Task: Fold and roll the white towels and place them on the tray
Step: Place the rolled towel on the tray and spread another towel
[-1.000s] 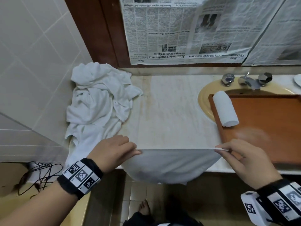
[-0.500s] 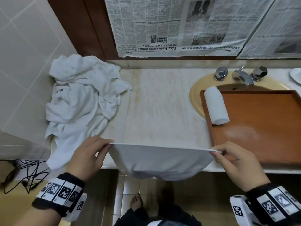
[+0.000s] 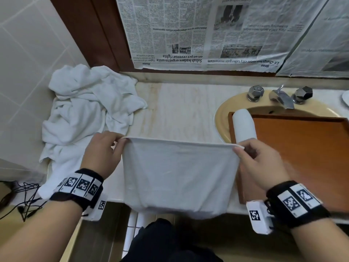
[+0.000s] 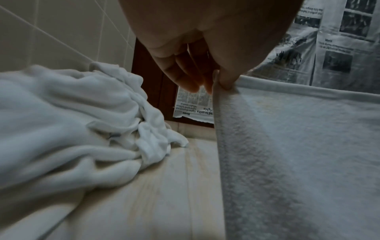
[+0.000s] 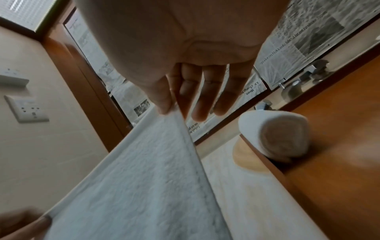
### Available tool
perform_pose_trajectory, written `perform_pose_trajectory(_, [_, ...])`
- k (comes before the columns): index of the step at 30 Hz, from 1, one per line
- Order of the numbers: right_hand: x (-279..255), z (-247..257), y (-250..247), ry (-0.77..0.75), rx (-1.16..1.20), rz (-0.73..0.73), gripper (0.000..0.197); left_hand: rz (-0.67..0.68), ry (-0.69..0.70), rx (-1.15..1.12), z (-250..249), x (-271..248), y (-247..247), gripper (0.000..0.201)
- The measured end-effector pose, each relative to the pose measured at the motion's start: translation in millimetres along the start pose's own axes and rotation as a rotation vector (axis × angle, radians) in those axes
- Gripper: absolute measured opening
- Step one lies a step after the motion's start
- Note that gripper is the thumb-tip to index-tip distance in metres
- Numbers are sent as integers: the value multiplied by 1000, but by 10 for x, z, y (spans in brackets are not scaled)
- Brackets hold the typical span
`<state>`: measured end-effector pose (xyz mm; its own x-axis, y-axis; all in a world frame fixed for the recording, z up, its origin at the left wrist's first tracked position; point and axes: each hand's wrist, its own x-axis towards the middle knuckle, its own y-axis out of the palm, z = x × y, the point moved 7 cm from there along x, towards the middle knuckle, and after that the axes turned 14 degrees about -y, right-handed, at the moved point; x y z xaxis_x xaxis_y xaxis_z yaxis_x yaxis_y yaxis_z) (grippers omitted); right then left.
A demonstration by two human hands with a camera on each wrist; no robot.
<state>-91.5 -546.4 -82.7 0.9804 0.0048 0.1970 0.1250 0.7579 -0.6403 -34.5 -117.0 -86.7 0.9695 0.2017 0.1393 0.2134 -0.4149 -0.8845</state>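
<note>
Item 1, towel (image 3: 177, 174): white, held up flat over the worktop's (image 3: 179, 112) front edge, top hem stretched level, lower part hanging past the edge. I see my left hand (image 3: 103, 152) pinching its left top corner between thumb and forefinger, other fingers loose; my right hand (image 3: 258, 163) pinching the right top corner the same way.

Item 2, roll (image 3: 244, 126): one white rolled towel, lying at the left end of the tray (image 3: 302, 148), against its left rim.

Item 3, tray: brown wood, set over the yellow sink (image 3: 222, 114), taps (image 3: 281, 95) behind it.

Item 4, pile (image 3: 85, 110): loose white towels, heaped at the worktop's left end against the tiled wall, well apart from the tray.

Item 5, newspaper (image 3: 188, 35): sheets covering the surface behind the worktop, hung upside down. Legible: "Sabah leaders urged to unite", "on 40 pct revenue rights", "Home", "talks gain momentum". In the right wrist view, "quake on Hokkaido island".

Item 6, cables (image 3: 20, 201): black, on the floor at lower left.
</note>
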Motion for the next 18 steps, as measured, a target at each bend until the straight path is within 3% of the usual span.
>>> perform_pose_trajectory(8, [1256,-222,-87,57,-115,-13,15,4,1,26,-416,1123,157,24])
perform_pose_trajectory(14, [2261,-491,121,152,-188,12,20,87,-210,-53,-504,1959,558,24])
perform_pose_trajectory(18, [2812,-685,324,261,-236,36,18,66,-304,-141,-589,2387,835,23])
